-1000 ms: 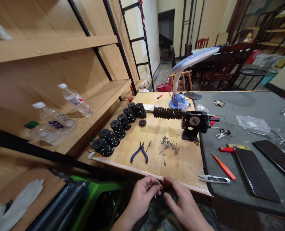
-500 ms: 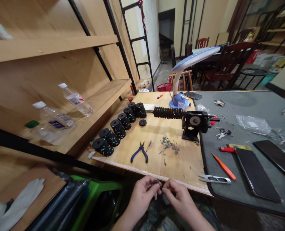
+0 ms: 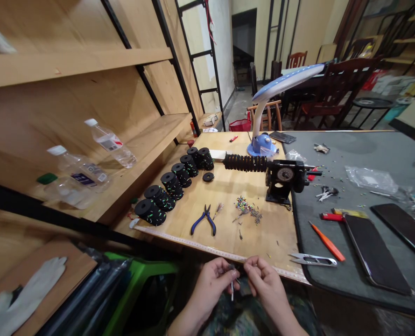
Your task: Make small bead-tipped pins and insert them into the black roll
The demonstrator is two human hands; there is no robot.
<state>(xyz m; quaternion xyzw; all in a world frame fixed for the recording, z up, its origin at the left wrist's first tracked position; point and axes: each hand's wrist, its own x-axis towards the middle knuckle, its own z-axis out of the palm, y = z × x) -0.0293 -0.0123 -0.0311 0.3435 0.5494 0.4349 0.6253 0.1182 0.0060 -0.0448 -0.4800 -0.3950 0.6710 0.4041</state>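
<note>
My left hand [image 3: 212, 284] and my right hand [image 3: 263, 283] meet just below the near edge of the wooden board [image 3: 228, 219], both pinched on a tiny dark piece [image 3: 233, 269] between the fingertips. A thin pale stick [image 3: 232, 290] hangs down from the left fingers. A measuring tape [image 3: 207, 248] runs along the board's near edge right above my hands. On the board lie blue-handled pliers [image 3: 203, 220] and a heap of small coloured beads [image 3: 244, 206].
Black spools [image 3: 174, 184] line the board's left side. A black hand-crank winder [image 3: 284, 179] holds a rod of black discs. Thread snips [image 3: 312, 260], an orange cutter [image 3: 326, 241], a lighter and phones [image 3: 373, 254] lie on the grey mat. Water bottles [image 3: 109, 142] rest on the left shelf.
My hands have drawn closer together and risen slightly toward the board's edge, still working the small piece. The pale stick now hangs from the left fingers.
</note>
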